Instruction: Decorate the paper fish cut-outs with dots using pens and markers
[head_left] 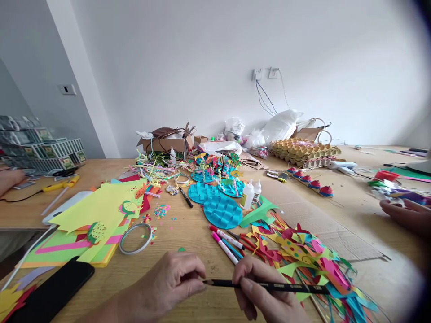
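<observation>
My right hand grips a black pencil between thumb and fingers, held nearly level above the table's front. The pencil's sharpened point faces left and meets the thumb tip of my left hand. Curled fingers and thumb form a pinch on that left hand; what lies between them, if anything, is hidden. Just beyond my right hand lie several markers. Colourful paper scraps pile up under and past the pencil's blunt end. A roll of tape rests beyond my left hand.
Blue paper discs, glue bottles and a black pen lie mid-table. Yellow paper sheets and a black phone are at left. Egg trays stand at the back. Other people's hands show at both sides.
</observation>
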A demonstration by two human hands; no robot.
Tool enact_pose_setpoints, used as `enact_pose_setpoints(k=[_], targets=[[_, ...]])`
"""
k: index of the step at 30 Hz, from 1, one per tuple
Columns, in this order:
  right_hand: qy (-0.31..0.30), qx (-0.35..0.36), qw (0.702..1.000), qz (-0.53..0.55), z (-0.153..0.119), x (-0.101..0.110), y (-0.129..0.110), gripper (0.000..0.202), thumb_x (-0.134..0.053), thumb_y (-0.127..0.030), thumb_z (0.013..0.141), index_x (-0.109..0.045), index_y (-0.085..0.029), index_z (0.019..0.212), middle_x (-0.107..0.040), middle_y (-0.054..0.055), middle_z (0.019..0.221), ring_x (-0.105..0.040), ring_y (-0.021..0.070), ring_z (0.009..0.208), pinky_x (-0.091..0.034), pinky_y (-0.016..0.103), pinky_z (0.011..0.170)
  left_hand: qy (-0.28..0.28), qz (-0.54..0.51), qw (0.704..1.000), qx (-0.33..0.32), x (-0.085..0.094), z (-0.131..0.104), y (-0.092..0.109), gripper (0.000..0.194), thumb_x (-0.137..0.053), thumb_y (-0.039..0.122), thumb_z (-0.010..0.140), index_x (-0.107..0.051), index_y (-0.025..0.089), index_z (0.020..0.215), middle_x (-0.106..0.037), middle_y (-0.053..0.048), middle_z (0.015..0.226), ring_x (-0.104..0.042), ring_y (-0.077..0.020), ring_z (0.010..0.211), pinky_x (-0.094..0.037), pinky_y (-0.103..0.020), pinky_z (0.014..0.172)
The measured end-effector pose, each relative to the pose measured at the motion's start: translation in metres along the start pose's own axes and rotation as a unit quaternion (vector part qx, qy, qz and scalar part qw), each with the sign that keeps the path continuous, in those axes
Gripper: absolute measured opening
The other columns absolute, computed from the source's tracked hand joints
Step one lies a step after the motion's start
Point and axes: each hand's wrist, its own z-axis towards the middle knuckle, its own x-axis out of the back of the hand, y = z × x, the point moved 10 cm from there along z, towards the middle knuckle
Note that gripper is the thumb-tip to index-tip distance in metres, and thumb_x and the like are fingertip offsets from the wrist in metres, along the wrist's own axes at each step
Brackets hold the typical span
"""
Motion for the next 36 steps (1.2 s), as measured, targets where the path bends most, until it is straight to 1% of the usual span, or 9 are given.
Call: enact_pose_setpoints(k=[3, 5, 9, 12, 16, 20, 25, 31, 36], targets=[[0.056, 0.023, 0.998, 0.032, 0.001, 0.018, -0.002, 0.032, -0.065, -0.048, 0.085, -0.065, -0.017, 0.082, -0.053, -0.003, 0.057, -0.045, 0.0098, 0.051, -0.034, 0.021, 0.050, 0.008, 0.029, 0.999, 0.033, 0.003, -0.006, -0.037, 0.009, -0.054, 0.015, 0.088, -0.062, 0.020, 0.090, -0.066, 0.000, 0.084, -0.063, -0.0155, 0.077, -0.048, -0.023, 0.070], [0.077, 0.029, 0.996, 0.042, 0.004, 0.025, -0.001, 0.027, -0.065, -0.044, 0.084, -0.065, -0.017, 0.085, -0.058, 0.000, 0.062, -0.049, 0.0111, 0.053, -0.035, 0.021, 0.049, -0.003, 0.044, 0.998, 0.041, -0.001, -0.011, -0.060, 0.019, -0.054, 0.015, 0.089, -0.061, 0.021, 0.106, -0.066, -0.005, 0.107, -0.062, -0.0201, 0.100, -0.048, -0.031, 0.087], [0.078, 0.020, 0.996, -0.032, 0.014, 0.023, 0.002, 0.019, -0.063, -0.034, 0.080, -0.065, -0.017, 0.087, -0.065, 0.004, 0.074, -0.057, 0.0154, 0.065, -0.041, 0.023, 0.052, -0.039, 0.061, 0.997, 0.029, -0.017, -0.026, -0.083, 0.043, -0.053, 0.017, 0.091, -0.050, 0.024, 0.133, -0.048, -0.011, 0.143, -0.043, -0.0253, 0.132, -0.036, -0.044, 0.107], [0.069, 0.000, 0.992, -0.110, 0.023, 0.018, 0.005, 0.015, -0.061, -0.031, 0.078, -0.062, -0.017, 0.085, -0.064, 0.003, 0.076, -0.058, 0.0161, 0.069, -0.043, 0.024, 0.055, -0.058, 0.075, 0.995, 0.013, -0.023, -0.042, -0.082, 0.044, -0.051, 0.019, 0.093, -0.049, 0.028, 0.137, -0.040, -0.007, 0.150, -0.039, -0.0250, 0.135, -0.034, -0.044, 0.109], [0.016, 0.031, 0.974, -0.222, 0.030, 0.004, 0.007, 0.021, -0.046, -0.033, 0.091, -0.061, -0.019, 0.088, -0.064, 0.004, 0.079, -0.060, 0.0171, 0.072, -0.046, 0.026, 0.060, -0.058, 0.107, 0.992, -0.015, -0.018, -0.058, -0.077, 0.043, -0.050, 0.021, 0.095, -0.051, 0.032, 0.136, -0.033, -0.006, 0.154, -0.037, -0.0272, 0.136, -0.034, -0.044, 0.109], [-0.086, 0.105, 0.902, -0.409, 0.029, -0.033, 0.007, 0.024, -0.040, -0.018, 0.095, -0.064, -0.019, 0.097, -0.066, 0.007, 0.091, -0.062, 0.0196, 0.084, -0.049, 0.031, 0.074, 0.010, 0.153, 0.987, -0.057, -0.005, -0.052, -0.073, 0.040, -0.034, 0.012, 0.099, -0.054, 0.024, 0.132, -0.050, -0.009, 0.142, -0.048, -0.0195, 0.129, -0.042, -0.034, 0.104], [-0.127, 0.133, 0.816, -0.548, 0.038, -0.068, 0.020, 0.028, -0.057, -0.004, 0.081, -0.060, -0.015, 0.107, -0.064, 0.010, 0.102, -0.059, 0.0251, 0.094, -0.051, 0.036, 0.080, 0.031, 0.152, 0.986, -0.063, -0.011, -0.028, -0.076, 0.034, -0.033, 0.012, 0.100, -0.056, 0.014, 0.124, -0.060, -0.012, 0.130, -0.051, -0.0172, 0.126, -0.043, -0.035, 0.104], [-0.105, 0.093, 0.788, -0.600, 0.058, -0.070, 0.043, 0.026, -0.066, -0.011, 0.079, -0.060, -0.015, 0.104, -0.065, 0.009, 0.102, -0.057, 0.0274, 0.096, -0.050, 0.041, 0.083, 0.018, 0.173, 0.982, -0.079, -0.018, -0.028, -0.076, 0.037, -0.031, 0.011, 0.100, -0.056, 0.015, 0.126, -0.064, -0.010, 0.125, -0.056, -0.0171, 0.121, -0.047, -0.034, 0.101], [-0.106, 0.077, 0.770, -0.625, 0.061, -0.062, 0.044, 0.022, -0.062, -0.009, 0.083, -0.061, -0.016, 0.104, -0.066, 0.010, 0.103, -0.059, 0.0276, 0.097, -0.050, 0.041, 0.084, 0.010, 0.187, 0.978, -0.092, -0.013, -0.041, -0.065, 0.039, -0.030, 0.010, 0.099, -0.057, 0.016, 0.126, -0.064, -0.009, 0.125, -0.056, -0.0198, 0.121, -0.045, -0.038, 0.103]])
